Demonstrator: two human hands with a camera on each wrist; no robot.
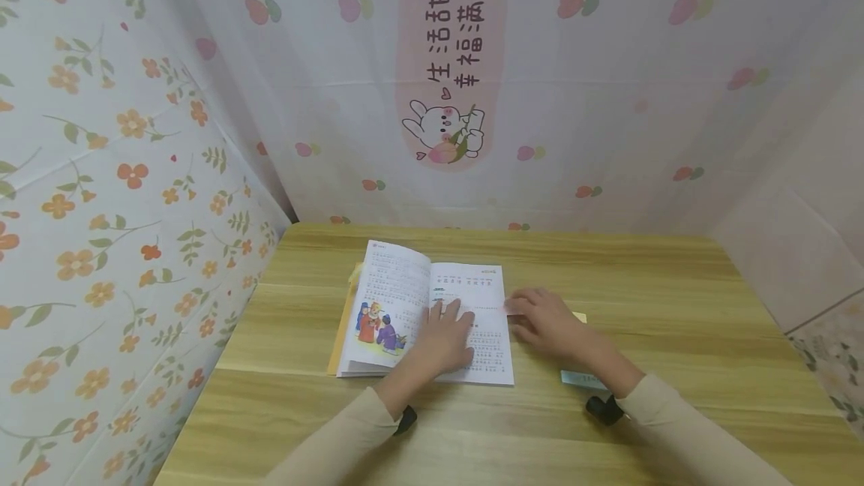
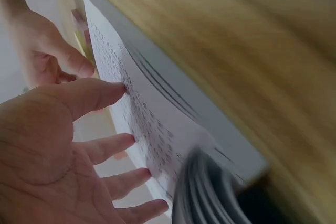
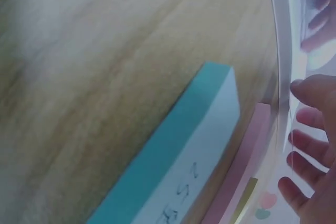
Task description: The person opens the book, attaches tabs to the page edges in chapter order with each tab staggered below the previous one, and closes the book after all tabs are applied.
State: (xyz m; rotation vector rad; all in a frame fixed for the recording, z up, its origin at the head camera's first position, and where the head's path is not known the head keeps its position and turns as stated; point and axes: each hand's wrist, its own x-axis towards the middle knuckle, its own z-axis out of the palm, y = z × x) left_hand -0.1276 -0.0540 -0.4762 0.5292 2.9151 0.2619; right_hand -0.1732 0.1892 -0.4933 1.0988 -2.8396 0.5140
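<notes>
An open book (image 1: 398,268) with printed text and a coloured picture of robed figures lies on the table. My left hand (image 1: 442,340) rests on its right page near the spine, fingers spread. In the left wrist view the thumb and fingertips touch the printed page (image 2: 152,124). Beside the book's right edge is my right hand (image 1: 550,325), its fingers loosely bent with nothing held; whether they touch the edge I cannot tell. Near that hand and forearm lie a teal sticky-note pad (image 3: 184,150) with handwriting, a pink pad (image 3: 239,171) and a yellow one (image 3: 247,198).
Under the book's left side shows a yellow-orange edge (image 1: 340,328). The wood-grain table (image 1: 641,268) extends to both sides. A flowered curtain (image 1: 135,186) hangs on the left, and a printed cloth (image 1: 607,111) behind. Black wrist cameras (image 1: 605,410) sit below both wrists.
</notes>
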